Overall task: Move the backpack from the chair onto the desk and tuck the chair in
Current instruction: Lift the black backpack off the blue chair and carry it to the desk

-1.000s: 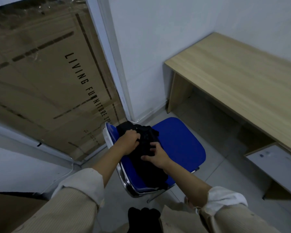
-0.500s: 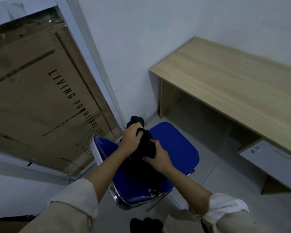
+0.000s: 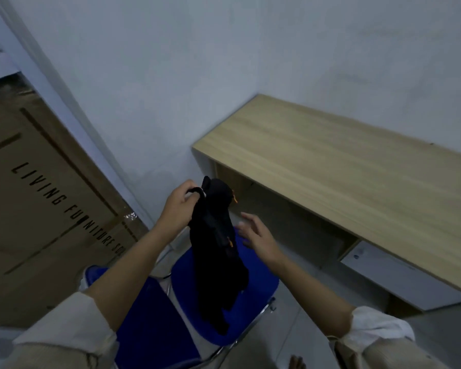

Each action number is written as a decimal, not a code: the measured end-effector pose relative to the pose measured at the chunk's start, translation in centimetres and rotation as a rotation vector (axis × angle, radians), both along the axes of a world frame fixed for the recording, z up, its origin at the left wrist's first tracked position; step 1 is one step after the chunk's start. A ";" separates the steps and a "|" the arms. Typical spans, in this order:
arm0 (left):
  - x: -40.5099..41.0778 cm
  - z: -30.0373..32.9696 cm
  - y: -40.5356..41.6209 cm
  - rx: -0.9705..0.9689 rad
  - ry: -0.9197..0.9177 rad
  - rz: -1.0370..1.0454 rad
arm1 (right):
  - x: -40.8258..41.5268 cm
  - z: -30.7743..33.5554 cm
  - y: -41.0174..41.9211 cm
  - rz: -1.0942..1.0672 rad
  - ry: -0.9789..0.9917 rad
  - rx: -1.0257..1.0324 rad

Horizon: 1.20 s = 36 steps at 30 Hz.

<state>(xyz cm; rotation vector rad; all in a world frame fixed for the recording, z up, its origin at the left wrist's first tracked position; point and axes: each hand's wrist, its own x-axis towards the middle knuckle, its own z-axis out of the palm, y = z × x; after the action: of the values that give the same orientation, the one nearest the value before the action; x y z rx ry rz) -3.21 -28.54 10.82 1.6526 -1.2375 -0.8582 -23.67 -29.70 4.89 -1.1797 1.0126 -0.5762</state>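
I note the black backpack (image 3: 218,251) hanging upright above the blue chair (image 3: 253,286) — its top is at the level of the table's front edge, and its lower end hangs in front of the seat; I cannot tell whether it touches the cushion. Small orange tabs show on its right side. The left hand (image 3: 177,209) holds the top of the backpack, its fingers (image 3: 190,188) closed around the loop there. The right hand (image 3: 257,235) sits just beside the bag's right side, fingers spread and holding nothing; I cannot confirm contact with the fabric. Both sleeves are pale and pushed up the forearms. The chair stands on the tiled floor (image 3: 312,262), apart from the table (image 3: 343,166) — a bare light-wood top set against the white wall, with a white drawer unit (image 3: 399,278) beneath its right part. At left, a large cardboard carton (image 3: 37,198) printed "LIVING FURNITURE" leans behind a glass panel.
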 end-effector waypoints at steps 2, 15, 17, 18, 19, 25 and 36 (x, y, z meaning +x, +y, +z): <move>-0.7 1.5 -1.5 -0.018 0.037 -0.036 | -1.7 0.5 -2.0 -0.010 0.064 -0.071; -9.1 14.7 -13.7 -0.299 0.057 -0.212 | -11.1 4.4 -14.4 -0.237 0.112 -0.525; -10.3 16.4 -15.1 -0.345 0.068 -0.229 | -13.0 4.9 -15.7 -0.267 0.141 -0.505; -11.0 17.2 -15.7 -0.361 0.074 -0.249 | -13.9 5.1 -16.3 -0.263 0.153 -0.496; -11.9 18.1 -16.4 -0.372 0.087 -0.278 | -14.9 5.4 -17.0 -0.247 0.148 -0.499; -13.9 21.2 -19.4 -0.327 0.284 -0.463 | -17.1 8.4 -20.5 -0.197 -0.066 -0.452; -12.6 19.9 -26.0 -0.279 0.516 -0.495 | -15.1 9.8 -26.5 -0.347 -0.125 -0.442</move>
<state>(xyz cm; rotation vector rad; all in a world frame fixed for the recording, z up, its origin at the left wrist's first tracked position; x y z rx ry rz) -15.79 -54.57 30.72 0.8323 -1.3296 -1.2494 -38.77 -56.25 14.70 -1.3378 1.0183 -1.1802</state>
